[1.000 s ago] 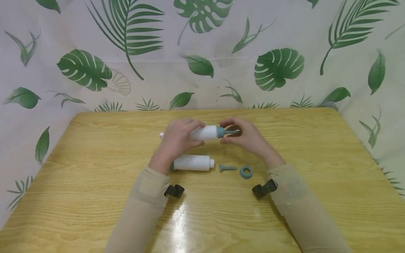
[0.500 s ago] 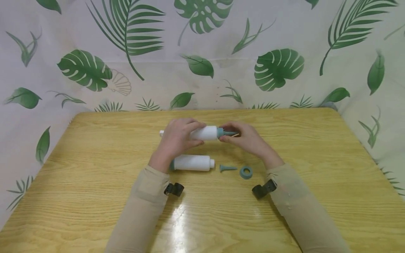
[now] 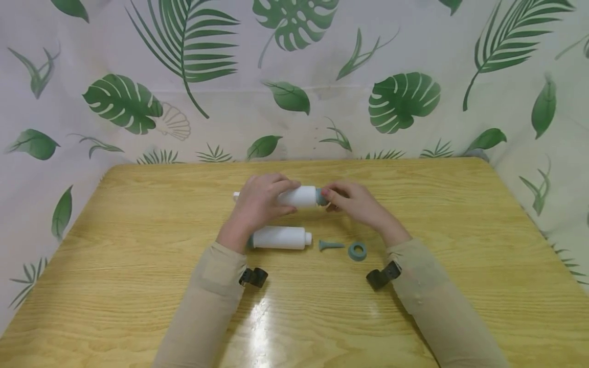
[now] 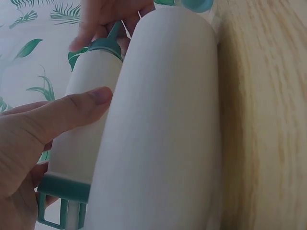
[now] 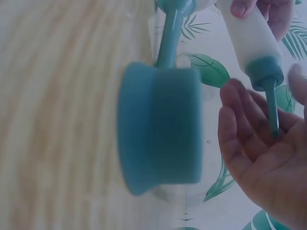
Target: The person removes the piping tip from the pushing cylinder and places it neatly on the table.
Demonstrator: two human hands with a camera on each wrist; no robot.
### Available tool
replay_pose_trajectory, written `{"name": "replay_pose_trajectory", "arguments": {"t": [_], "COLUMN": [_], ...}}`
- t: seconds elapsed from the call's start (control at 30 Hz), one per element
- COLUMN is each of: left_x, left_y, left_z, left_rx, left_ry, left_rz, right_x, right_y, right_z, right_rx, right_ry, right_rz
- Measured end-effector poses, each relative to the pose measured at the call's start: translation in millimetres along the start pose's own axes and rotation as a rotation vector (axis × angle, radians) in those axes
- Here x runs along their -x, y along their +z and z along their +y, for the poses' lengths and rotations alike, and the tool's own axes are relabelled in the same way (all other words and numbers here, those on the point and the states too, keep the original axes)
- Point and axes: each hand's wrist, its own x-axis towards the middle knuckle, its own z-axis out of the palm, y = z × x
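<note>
My left hand (image 3: 262, 199) grips a white plastic tube (image 3: 301, 196), its thumb lying across the barrel in the left wrist view. A teal ring collar (image 5: 265, 72) sits on the tube's right end, and a slim tapered teal nozzle (image 5: 272, 110) sticks out of it. At the other end is a teal frame-like piece (image 4: 62, 199). My right hand (image 3: 354, 202) is around the nozzle and collar. In the right wrist view its fingers are spread and bent loosely, with the thumb apart from the collar.
Nearer me, a second white tube (image 3: 280, 237) lies on the wooden table (image 3: 138, 286). To its right are a loose teal nozzle (image 3: 331, 245) and a teal ring (image 3: 357, 251). A leaf-print cloth (image 3: 322, 122) hangs behind the table.
My right hand has turned about the collar and nozzle, its thumb now in front of the collar and hiding the nozzle in the head view. The left hand keeps its hold on the tube.
</note>
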Motion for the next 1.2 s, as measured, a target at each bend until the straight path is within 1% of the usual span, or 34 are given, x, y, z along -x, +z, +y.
{"name": "replay_pose_trajectory", "arguments": {"t": [0.1,0.27,0.4,0.47,0.57,0.67,0.77,1.0,1.13,1.2], "left_x": [0.0,-0.5,0.1,0.7,1.5,1.8,1.7,1.6,1.6,1.8], "left_y": [0.1,0.0,0.1,-0.3,-1.0,-0.8,-0.5,0.2,2.1,3.4], "left_z": [0.5,0.8,0.9,1.3,1.4,1.1,0.6,-0.9,-1.4,-1.4], "left_rx": [0.000,0.003,0.006,0.008,0.015,0.019,0.020,0.017,0.019,0.017], "left_ry": [0.000,-0.011,-0.034,-0.050,-0.068,-0.070,-0.068,-0.062,-0.067,-0.078], "left_rz": [0.000,-0.013,-0.029,-0.036,-0.039,-0.034,-0.030,-0.016,-0.028,-0.048], "right_x": [0.2,-0.5,-1.5,-1.1,-1.7,-1.3,-1.4,0.2,-0.1,0.2], "right_y": [-0.5,-3.0,-3.8,-3.4,-2.3,-1.5,-2.0,-5.7,-7.7,-8.6], "right_z": [0.3,1.7,1.7,0.8,0.5,-0.5,0.2,1.4,5.7,7.7], "right_rx": [-0.014,0.039,0.037,0.023,-0.019,-0.052,-0.046,0.001,-0.004,-0.002], "right_ry": [0.010,0.001,-0.037,-0.041,-0.019,0.008,0.016,0.022,0.029,0.036], "right_rz": [-0.004,0.023,0.024,0.017,-0.005,-0.021,-0.016,0.032,0.038,0.041]}}
